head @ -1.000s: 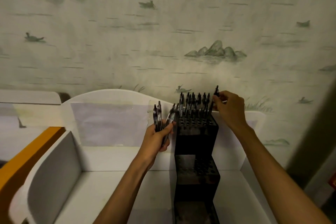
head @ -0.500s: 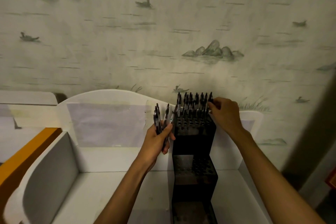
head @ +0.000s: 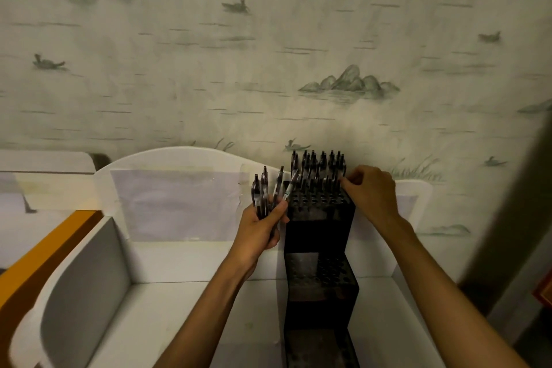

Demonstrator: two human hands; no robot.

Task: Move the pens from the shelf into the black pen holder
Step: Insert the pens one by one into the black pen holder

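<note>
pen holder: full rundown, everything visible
The pen holder is a black, stepped block with three tiers rising toward the wall, each top face drilled with a grid of round holes. It looks like matte plastic, though the dim light leaves that uncertain. It stands upright on the white shelf, against its back panel. The top tier is packed with dark pens standing upright; the middle tier's holes look empty. The right hand touches the top tier's right edge. The left hand grips spare pens beside it.

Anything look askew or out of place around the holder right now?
Nothing serious. The pens in the holder's top tier stand upright. The only splayed ones are the spare pens fanned in the left hand. The right hand is at the tier's right edge. The middle tier looks empty.
</note>
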